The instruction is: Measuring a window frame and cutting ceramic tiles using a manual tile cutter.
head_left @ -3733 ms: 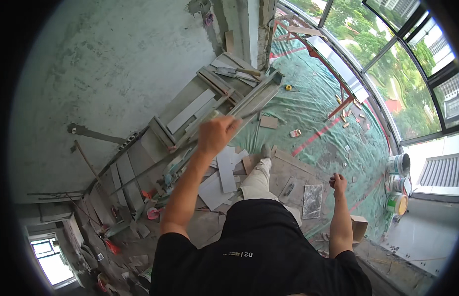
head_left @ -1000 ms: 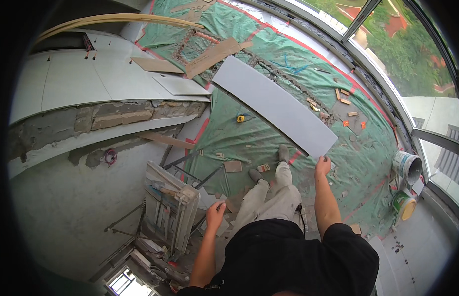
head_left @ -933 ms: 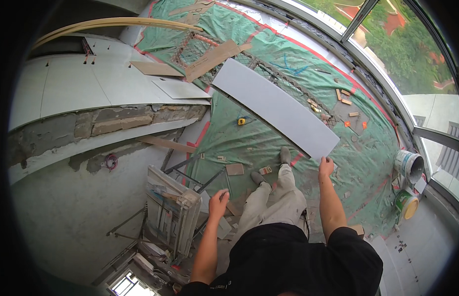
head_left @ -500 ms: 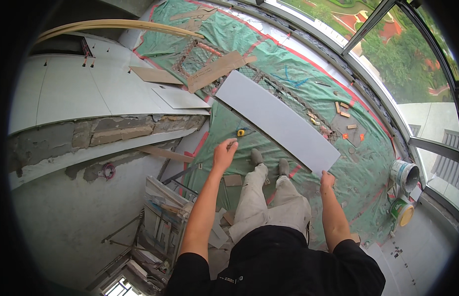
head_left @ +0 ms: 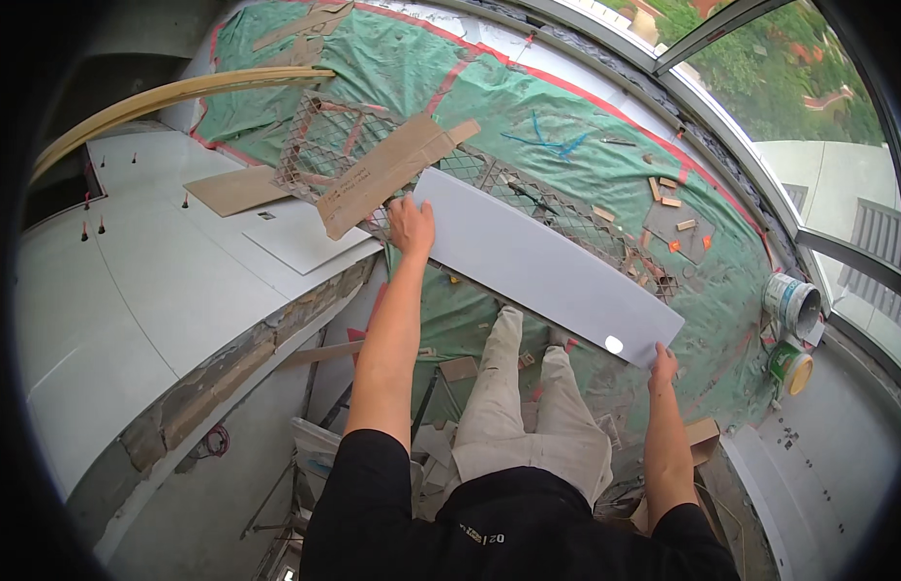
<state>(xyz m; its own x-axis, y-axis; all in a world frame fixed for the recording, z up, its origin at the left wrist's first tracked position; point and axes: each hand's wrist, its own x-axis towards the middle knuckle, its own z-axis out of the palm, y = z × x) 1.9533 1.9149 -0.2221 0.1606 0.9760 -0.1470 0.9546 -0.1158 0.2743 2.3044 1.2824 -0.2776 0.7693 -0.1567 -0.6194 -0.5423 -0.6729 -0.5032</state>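
A long, pale grey tile strip (head_left: 547, 261) lies slantwise in front of me, its left end farther off than its right. My left hand (head_left: 412, 228) is closed on the left end, with the thumb along the edge. At the near right corner my right hand (head_left: 663, 365) grips the other end, thumb on the upper face. The undersides of both grips are hidden. Below the strip is a metal mesh frame (head_left: 479, 167), partly covered by it. A piece of brown cardboard (head_left: 387, 174) lies on the mesh just beyond my left hand.
Green sheeting (head_left: 392, 53) with red tape covers the floor. Small wooden blocks (head_left: 671, 202) lie to the right, near a white bucket (head_left: 791, 302) and a green-and-white bucket (head_left: 789, 368). White wall tiles (head_left: 179, 271) curve along the left; windows (head_left: 809, 107) stand far right.
My left hand has moved up and left from near the tape measure and taken hold of the strip's left end. My right hand keeps its end. The view has shifted.
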